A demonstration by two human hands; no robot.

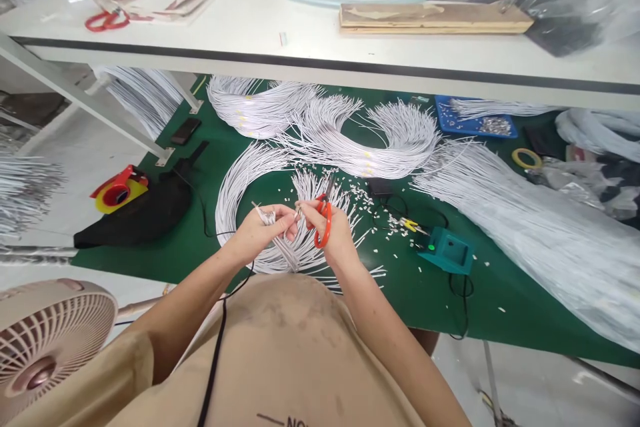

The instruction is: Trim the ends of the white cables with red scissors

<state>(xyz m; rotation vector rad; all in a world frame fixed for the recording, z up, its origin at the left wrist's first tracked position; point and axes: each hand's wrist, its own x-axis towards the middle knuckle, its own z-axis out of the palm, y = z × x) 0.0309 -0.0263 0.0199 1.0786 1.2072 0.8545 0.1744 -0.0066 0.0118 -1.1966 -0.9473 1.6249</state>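
My left hand (pixel 263 232) is closed around a few white wires (pixel 269 218), whose ends stick out above the fingers. Red-handled scissors (pixel 329 220) hang on my right hand (pixel 337 235), blades pointing away from me. The fingertips of both hands meet in a pinch at the wire ends; what exactly they pinch is too small to make out. Beneath them a curved bundle of white wires (pixel 231 187) lies on the green table mat (pixel 400 307), with many small white pieces (pixel 363 195) scattered just beyond.
More wire bundles (pixel 370 163) lie behind, below a white shelf (pixel 240 37). To the right are a teal device (pixel 447 252), yellow-handled cutters (pixel 411 224) and a blue tray (pixel 500 128). A tape dispenser (pixel 120 190), black pouch (pixel 135 217) and fan (pixel 50 340) are left.
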